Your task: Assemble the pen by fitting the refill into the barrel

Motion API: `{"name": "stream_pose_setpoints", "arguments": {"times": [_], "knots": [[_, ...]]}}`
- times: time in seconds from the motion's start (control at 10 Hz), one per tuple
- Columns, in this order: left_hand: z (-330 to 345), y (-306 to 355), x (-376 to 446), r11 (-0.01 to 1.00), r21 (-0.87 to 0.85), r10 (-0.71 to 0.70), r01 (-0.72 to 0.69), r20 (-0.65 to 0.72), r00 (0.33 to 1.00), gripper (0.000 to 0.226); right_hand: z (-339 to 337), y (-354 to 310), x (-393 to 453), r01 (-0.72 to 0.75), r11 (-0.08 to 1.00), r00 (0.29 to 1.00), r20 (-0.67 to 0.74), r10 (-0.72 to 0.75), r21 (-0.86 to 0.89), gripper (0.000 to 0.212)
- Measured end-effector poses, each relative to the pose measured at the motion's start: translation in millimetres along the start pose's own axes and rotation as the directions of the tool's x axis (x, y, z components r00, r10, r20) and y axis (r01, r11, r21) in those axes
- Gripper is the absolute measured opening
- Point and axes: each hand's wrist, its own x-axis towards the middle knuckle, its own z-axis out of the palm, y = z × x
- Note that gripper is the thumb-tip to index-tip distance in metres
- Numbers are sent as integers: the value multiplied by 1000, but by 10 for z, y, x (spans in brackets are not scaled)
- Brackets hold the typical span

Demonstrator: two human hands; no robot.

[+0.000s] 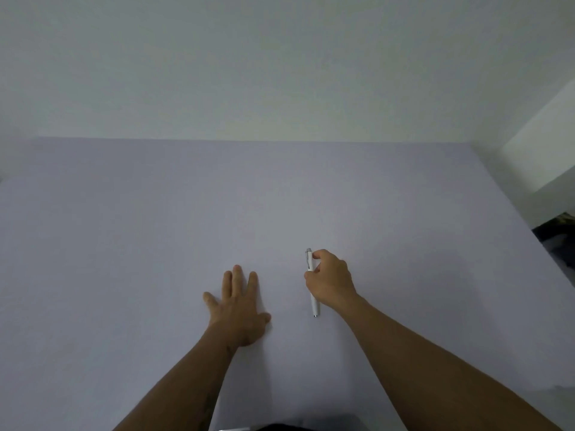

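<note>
We see slim white plastic pen (pixel 312 284) lying lengthwise on pale lilac desk (pixel 124 228), right of centre, nearer front edge, clip end pointing away. Our right hand (pixel 330 281) curls over its middle, fingers pinching barrel. Our left hand (pixel 237 309) lies flat beside it, apart, fingers spread, palm down, gripping nothing

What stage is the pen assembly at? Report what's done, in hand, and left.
Done, by the look of it: the pen lies on the table as one whole white piece, with no separate refill or barrel in view. In hand: the right hand has its fingers around the pen. The left hand rests flat and empty. Left: nothing visible, though the refill's seating can't be checked.
</note>
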Motion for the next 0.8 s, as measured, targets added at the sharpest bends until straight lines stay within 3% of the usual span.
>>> {"name": "stream_pose_setpoints", "arguments": {"times": [0.3, 0.6, 0.8], "knots": [[102, -65, 45, 999, 30, 19, -18, -20, 1000, 95, 237, 69, 72, -5, 973, 999, -41, -5, -230, 26], [148, -70, 80, 1000, 28, 13, -12, -36, 999, 96, 327, 99, 128, -19, 961, 998, -63, 1, -275, 26], [12, -48, 4, 999, 42, 22, -22, 4, 1000, 97, 139, 79, 44, -41, 973, 998, -46, 31, -229, 39]]}}
